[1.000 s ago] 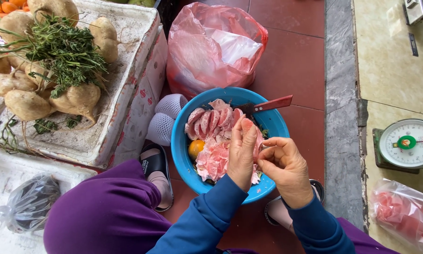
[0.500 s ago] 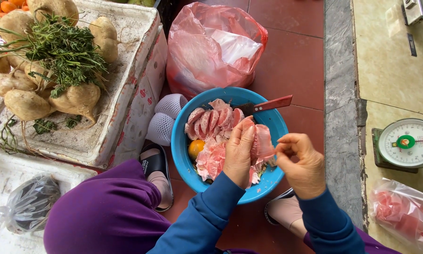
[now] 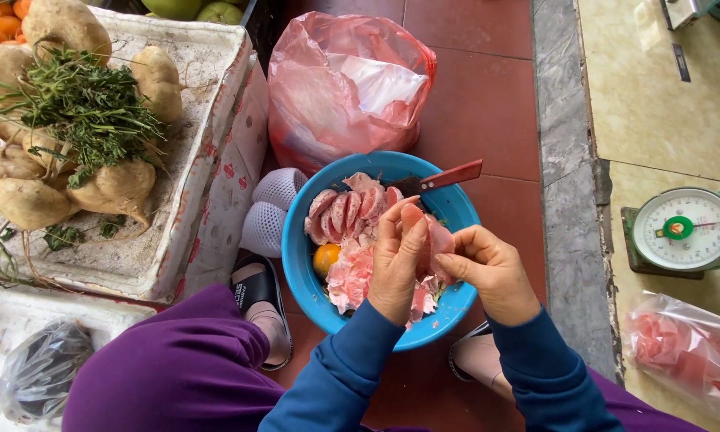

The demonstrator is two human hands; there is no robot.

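Note:
A blue bowl point(image 3: 296, 248) sits on the red tile floor between my feet, holding pink fruit segments point(image 3: 346, 212), pink peel scraps point(image 3: 348, 280) and a small orange fruit point(image 3: 326, 258). My left hand point(image 3: 394, 264) holds a pink fruit segment point(image 3: 421, 240) over the bowl. Fingertips of my right hand point(image 3: 492, 272) pinch the skin on that same segment from the right. A red-handled knife point(image 3: 444, 178) rests on the bowl's far rim.
A pink plastic bag point(image 3: 344, 84) stands behind the bowl. A white foam box point(image 3: 208, 120) at left carries tubers point(image 3: 116, 188) and green herbs. A dial scale point(image 3: 684, 230) and a bag of pink pieces point(image 3: 680, 360) lie at right. White foam nets point(image 3: 268, 208) lie beside the bowl.
My right hand drew away to the right from the segment, then came back to it. My left hand stays holding the segment over the bowl.

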